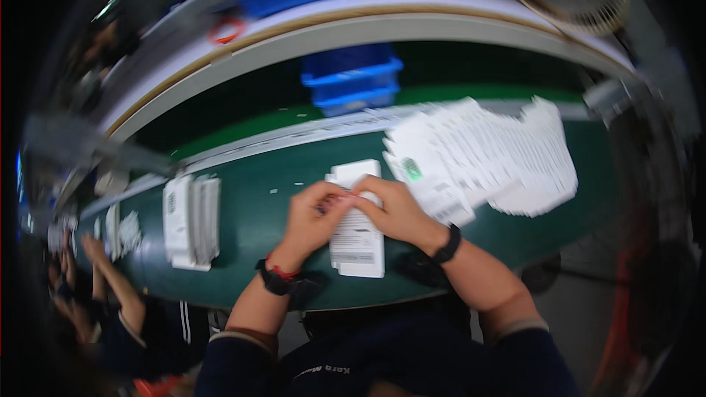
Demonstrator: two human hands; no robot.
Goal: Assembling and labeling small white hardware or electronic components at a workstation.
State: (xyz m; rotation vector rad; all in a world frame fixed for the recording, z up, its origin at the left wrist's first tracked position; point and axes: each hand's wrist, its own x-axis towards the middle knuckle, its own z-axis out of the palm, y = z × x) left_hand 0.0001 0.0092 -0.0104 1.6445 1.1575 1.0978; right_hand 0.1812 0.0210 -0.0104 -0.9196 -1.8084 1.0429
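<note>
In the head view I see the left hand (315, 213) and right hand (391, 209) half-curled, fingertips together over the white printed cartons (356, 242) on the green table (257, 213); blur means I cannot tell whether they pinch anything. 1 fanned carton spread (489, 158) lies to their right, 1 carton bundle (193, 222) left.

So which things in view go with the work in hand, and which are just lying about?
Likely in the work:
white packs under the left fingers and right fingers
fanned-out white packs, right
stacked white packs, left

Apparently just lying about:
blue bins, beyond the table
orange ring, on the shelf
small white scraps
</note>
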